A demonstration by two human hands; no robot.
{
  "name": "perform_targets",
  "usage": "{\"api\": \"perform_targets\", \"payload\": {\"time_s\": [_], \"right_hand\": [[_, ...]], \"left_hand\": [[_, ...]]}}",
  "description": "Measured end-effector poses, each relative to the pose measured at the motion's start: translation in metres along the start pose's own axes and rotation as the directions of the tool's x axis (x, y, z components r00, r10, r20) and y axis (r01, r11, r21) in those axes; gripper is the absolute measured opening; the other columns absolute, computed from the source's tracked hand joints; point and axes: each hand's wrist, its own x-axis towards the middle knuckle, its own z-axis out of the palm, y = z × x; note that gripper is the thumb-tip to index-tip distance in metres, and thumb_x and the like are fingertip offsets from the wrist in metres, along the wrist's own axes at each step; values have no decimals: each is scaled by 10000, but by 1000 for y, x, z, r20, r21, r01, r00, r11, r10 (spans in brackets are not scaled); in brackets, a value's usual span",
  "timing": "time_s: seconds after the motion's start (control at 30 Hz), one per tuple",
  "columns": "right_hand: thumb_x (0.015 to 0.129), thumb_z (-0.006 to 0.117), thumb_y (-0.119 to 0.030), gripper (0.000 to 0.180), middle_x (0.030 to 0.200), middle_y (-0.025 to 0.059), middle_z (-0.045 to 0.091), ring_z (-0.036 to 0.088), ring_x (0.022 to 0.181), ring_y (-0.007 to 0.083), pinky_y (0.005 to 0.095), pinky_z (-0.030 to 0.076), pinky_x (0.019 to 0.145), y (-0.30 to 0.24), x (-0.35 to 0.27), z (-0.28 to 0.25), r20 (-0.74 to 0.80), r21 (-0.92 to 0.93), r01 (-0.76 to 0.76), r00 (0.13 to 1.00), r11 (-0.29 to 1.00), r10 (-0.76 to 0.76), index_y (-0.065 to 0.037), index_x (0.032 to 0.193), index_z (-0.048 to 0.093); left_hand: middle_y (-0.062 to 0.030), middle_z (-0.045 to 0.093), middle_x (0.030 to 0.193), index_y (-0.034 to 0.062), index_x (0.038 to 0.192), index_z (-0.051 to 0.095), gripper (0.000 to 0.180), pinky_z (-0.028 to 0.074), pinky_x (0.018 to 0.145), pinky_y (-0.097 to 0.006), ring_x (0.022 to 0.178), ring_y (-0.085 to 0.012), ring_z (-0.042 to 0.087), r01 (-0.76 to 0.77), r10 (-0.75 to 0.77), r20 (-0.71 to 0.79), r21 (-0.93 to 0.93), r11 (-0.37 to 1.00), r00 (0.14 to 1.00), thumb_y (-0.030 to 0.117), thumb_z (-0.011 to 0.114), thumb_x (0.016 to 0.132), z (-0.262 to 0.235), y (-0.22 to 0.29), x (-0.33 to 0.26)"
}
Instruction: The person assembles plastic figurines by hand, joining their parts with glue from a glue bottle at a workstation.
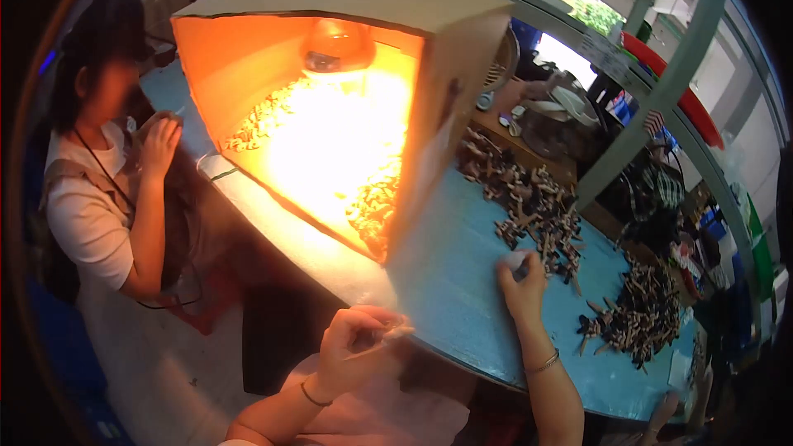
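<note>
My left hand (351,345) is raised just off the near table edge. Its thumb and fingers pinch a small pale piece (398,329), whose exact kind is too blurred to tell. Over the blue tabletop (462,281), my right hand (525,287) is curled with thumb and fingertips close together. Something whitish shows at those fingertips, too small to make out. Just beyond the right hand lies a loose pile of small brown and black figure-like pieces (541,223). Another heap of similar dark pieces (640,310) spreads to its right.
An open cardboard box (462,91) stands ahead, a glowing heat lamp (339,45) inside above many small pieces (376,206). A person (95,165) is at the left with hands raised. Another person's hand (665,409) shows lower right. A grey metal frame post (644,107) rises behind.
</note>
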Motion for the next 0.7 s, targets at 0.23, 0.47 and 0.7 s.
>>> {"api": "perform_targets", "payload": {"time_s": [0.23,0.47,0.7], "right_hand": [[741,678,-122,340,991,105,567,547,871,268,369,391,825,-72,-23,-12,-416,22,178,897,984,-153,-25,1036,540],[741,603,-60,226,988,88,573,566,913,238,345,431,771,-213,-24,100,195,84,750,633,656,-749,-39,956,538],[738,531,-175,79,774,71,561,537,773,236,363,404,683,-194,45,221,264,-509,676,711,532,-651,-102,759,551]], "left_hand": [[-169,565,1036,53,987,417,312,488,833,-314,938,-191,591,9,-3,-102,57,998,995,-52,640,796,-46,-4,-8],[-155,561,1038,63,1007,415,306,502,823,-301,951,-189,584,-87,95,-326,41,995,941,-55,624,816,-71,18,-5],[-175,563,1054,50,1016,397,287,492,878,-328,1011,-228,588,-28,33,-352,19,999,935,-56,594,837,-92,35,-16]]}}
